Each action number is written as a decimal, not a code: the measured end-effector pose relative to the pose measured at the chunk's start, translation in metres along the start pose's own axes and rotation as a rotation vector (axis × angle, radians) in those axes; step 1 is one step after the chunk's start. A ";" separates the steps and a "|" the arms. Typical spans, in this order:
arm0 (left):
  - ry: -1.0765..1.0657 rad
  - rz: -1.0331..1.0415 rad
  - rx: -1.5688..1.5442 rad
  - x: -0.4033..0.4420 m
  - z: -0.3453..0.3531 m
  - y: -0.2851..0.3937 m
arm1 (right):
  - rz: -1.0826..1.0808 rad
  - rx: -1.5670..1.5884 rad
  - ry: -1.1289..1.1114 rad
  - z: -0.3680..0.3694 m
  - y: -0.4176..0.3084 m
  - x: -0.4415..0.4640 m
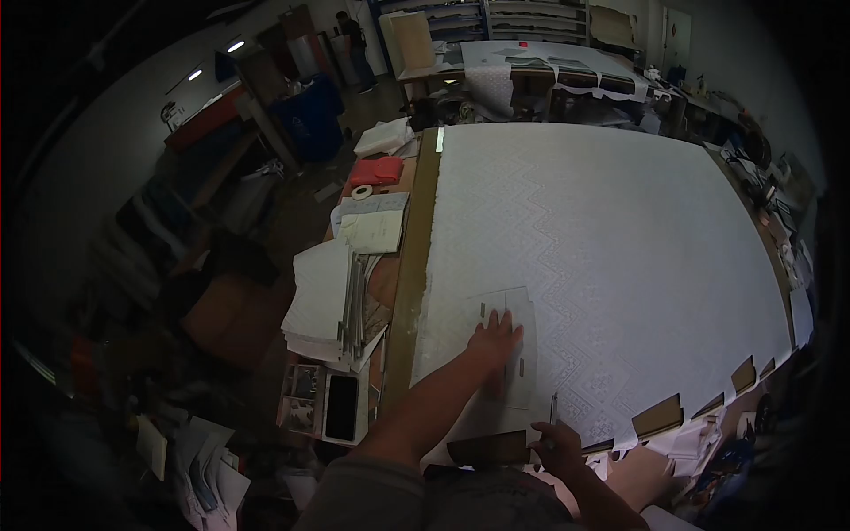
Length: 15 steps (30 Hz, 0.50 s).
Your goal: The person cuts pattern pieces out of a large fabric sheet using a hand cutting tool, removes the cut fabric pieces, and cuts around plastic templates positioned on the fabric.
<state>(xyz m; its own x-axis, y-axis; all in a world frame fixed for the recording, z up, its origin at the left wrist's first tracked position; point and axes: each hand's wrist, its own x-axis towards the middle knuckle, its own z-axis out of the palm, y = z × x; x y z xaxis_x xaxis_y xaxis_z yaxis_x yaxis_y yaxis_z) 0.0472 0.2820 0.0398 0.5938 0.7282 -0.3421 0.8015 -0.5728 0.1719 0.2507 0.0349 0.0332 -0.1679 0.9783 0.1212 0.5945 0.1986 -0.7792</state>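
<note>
White patterned fabric covers the large table, with cut-out gaps along its near edge. On its near left part lies a see-through template with small slots. My left hand presses flat on this template, fingers spread. Close to the near edge, right of the template, my right hand is closed around a thin pointed tool, which points away from me. What kind of tool it is cannot be made out.
Stacked paper sheets, a red pouch, a tape roll and a compartment tray line the left side. A blue bin and a person stand farther back. Another table is behind.
</note>
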 end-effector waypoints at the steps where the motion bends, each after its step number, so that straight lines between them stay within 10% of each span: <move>1: 0.002 -0.001 -0.005 -0.002 0.000 0.000 | 0.020 -0.062 0.035 -0.003 -0.003 -0.002; 15: -0.122 0.006 0.040 -0.024 -0.044 0.010 | 0.230 0.203 0.034 -0.017 -0.007 -0.011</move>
<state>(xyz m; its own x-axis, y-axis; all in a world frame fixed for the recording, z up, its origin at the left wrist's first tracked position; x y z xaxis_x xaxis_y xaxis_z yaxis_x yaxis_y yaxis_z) 0.0443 0.2749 0.0905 0.5835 0.6749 -0.4518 0.7931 -0.5932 0.1382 0.2621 0.0234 0.0475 -0.0190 0.9983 -0.0546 0.4439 -0.0405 -0.8952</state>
